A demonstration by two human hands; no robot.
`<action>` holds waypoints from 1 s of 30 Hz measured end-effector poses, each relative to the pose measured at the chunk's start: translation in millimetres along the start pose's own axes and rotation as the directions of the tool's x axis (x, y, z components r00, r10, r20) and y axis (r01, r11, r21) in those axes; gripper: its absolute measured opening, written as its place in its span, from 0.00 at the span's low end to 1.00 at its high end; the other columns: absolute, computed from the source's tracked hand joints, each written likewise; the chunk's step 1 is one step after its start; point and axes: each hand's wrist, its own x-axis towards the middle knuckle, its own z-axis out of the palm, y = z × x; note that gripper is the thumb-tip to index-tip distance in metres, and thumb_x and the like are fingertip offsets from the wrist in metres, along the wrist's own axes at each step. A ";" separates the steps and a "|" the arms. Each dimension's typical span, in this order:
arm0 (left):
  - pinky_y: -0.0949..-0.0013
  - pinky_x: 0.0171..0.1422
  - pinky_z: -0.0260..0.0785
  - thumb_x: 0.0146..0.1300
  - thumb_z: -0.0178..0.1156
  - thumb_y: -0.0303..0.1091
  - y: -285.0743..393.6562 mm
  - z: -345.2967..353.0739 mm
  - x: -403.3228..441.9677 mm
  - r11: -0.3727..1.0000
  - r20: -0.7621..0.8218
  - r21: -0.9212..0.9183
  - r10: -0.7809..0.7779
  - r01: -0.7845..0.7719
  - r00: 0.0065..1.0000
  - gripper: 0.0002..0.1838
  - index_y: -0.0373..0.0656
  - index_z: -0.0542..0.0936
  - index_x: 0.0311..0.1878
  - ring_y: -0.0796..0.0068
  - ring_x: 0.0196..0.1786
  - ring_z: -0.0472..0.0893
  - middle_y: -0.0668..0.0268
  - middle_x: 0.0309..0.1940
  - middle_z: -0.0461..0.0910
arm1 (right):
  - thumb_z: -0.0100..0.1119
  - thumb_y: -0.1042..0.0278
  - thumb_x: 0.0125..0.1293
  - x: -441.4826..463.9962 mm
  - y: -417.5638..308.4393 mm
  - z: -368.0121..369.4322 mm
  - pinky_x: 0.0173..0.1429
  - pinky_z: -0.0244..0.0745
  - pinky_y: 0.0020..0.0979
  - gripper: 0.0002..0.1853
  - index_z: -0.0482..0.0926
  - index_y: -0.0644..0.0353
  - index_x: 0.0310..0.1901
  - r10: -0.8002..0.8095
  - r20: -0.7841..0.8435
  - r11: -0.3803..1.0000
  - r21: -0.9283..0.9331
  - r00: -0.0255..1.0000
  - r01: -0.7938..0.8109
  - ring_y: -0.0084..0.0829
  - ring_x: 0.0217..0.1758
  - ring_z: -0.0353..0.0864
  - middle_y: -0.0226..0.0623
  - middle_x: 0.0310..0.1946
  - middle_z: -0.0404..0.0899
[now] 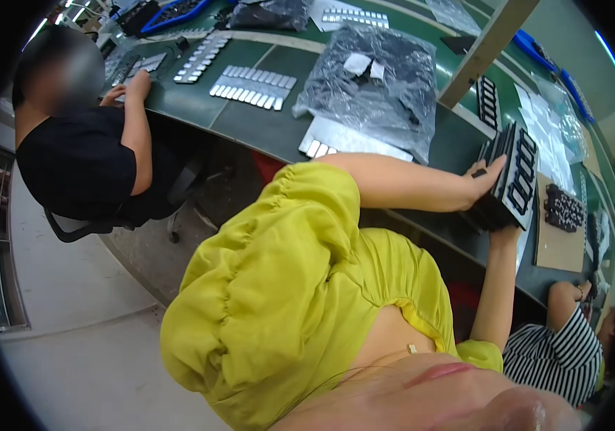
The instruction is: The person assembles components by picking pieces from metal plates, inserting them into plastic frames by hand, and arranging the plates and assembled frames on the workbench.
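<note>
A stack of black slotted trays (pixel 505 176) is held tilted over the table edge, its front face showing a row of rounded rectangular slots. My left hand (pixel 486 184) grips the near side of the stack, the thumb lying along it. My right hand (pixel 506 234) holds the stack at its lower end, with most of the fingers hidden behind it. Just past the stack stands a similar slotted black strip (pixel 488 102). On the table to the left of my hands, a clear plastic bag (pixel 376 82) with dark contents lies partly over a white sheet (pixel 354 138).
On the green table (pixel 271 133), silvery pieces (pixel 253 86) sit in rows. A wooden post (pixel 487 54) rises beyond the bag. Dark parts (pixel 565 208) rest on a cardboard sheet (pixel 560 241). One co-worker (pixel 77 151) sits left, another in stripes (pixel 555 355) sits right.
</note>
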 end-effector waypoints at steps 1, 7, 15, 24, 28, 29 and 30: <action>0.61 0.62 0.60 0.59 0.43 0.67 0.8 -2.8 -4.2 0.998 -0.049 0.069 -0.007 0.010 0.999 0.40 0.44 0.62 0.64 0.63 0.60 0.69 0.57 0.59 0.68 | 0.40 0.55 0.69 -2.8 1.3 2.8 0.58 0.70 0.35 0.22 0.66 0.59 0.59 -0.002 -0.003 1.000 -0.003 1.000 0.002 0.34 0.54 0.74 0.38 0.54 0.72; 0.66 0.61 0.59 0.62 0.42 0.63 11.0 -15.8 -45.3 1.000 -0.132 -0.017 0.000 -0.002 0.991 0.36 0.43 0.67 0.61 0.68 0.59 0.70 0.61 0.57 0.71 | 0.41 0.56 0.69 -33.9 10.5 25.7 0.58 0.71 0.35 0.22 0.66 0.59 0.59 -0.026 -0.017 1.000 -0.003 1.000 0.026 0.33 0.54 0.74 0.38 0.53 0.73; 0.66 0.55 0.65 0.62 0.40 0.63 57.8 -69.8 -134.2 0.978 -0.103 -0.209 -0.035 0.012 0.994 0.31 0.49 0.70 0.58 0.68 0.50 0.76 0.63 0.50 0.76 | 0.41 0.60 0.68 -62.7 31.9 110.6 0.54 0.74 0.33 0.20 0.67 0.60 0.58 -0.001 0.094 1.000 -0.023 0.996 0.003 0.32 0.50 0.77 0.38 0.51 0.74; 0.60 0.55 0.69 0.60 0.37 0.68 141.3 -139.1 -149.5 0.935 0.060 -0.355 0.053 -0.028 0.997 0.36 0.49 0.74 0.55 0.63 0.50 0.78 0.61 0.50 0.78 | 0.41 0.60 0.68 -15.0 53.5 225.3 0.51 0.76 0.32 0.18 0.69 0.58 0.56 0.030 0.219 0.998 0.040 0.975 -0.040 0.31 0.48 0.79 0.37 0.48 0.76; 0.60 0.54 0.70 0.60 0.37 0.65 186.6 -155.4 -142.6 0.947 -0.052 -0.310 0.077 -0.089 0.996 0.32 0.50 0.78 0.47 0.64 0.48 0.78 0.64 0.44 0.80 | 0.41 0.51 0.67 39.8 62.1 251.2 0.54 0.73 0.35 0.20 0.71 0.53 0.54 0.099 0.199 0.995 -0.025 0.975 -0.096 0.31 0.51 0.77 0.33 0.49 0.77; 0.60 0.54 0.70 0.60 0.38 0.65 194.0 -164.7 -130.9 0.945 -0.057 -0.301 0.115 -0.127 0.992 0.31 0.50 0.78 0.47 0.64 0.48 0.78 0.65 0.44 0.80 | 0.42 0.50 0.67 54.8 65.1 256.5 0.54 0.73 0.34 0.20 0.72 0.52 0.53 0.091 0.212 0.996 -0.028 0.973 -0.087 0.31 0.51 0.77 0.32 0.48 0.77; 0.60 0.54 0.70 0.61 0.39 0.63 202.7 -171.9 -120.4 0.940 -0.070 -0.313 0.121 -0.137 0.990 0.30 0.50 0.79 0.46 0.65 0.47 0.79 0.64 0.44 0.81 | 0.42 0.49 0.67 66.2 63.5 263.9 0.54 0.73 0.35 0.20 0.73 0.52 0.52 0.171 0.225 0.985 -0.015 0.959 -0.172 0.31 0.51 0.77 0.31 0.47 0.78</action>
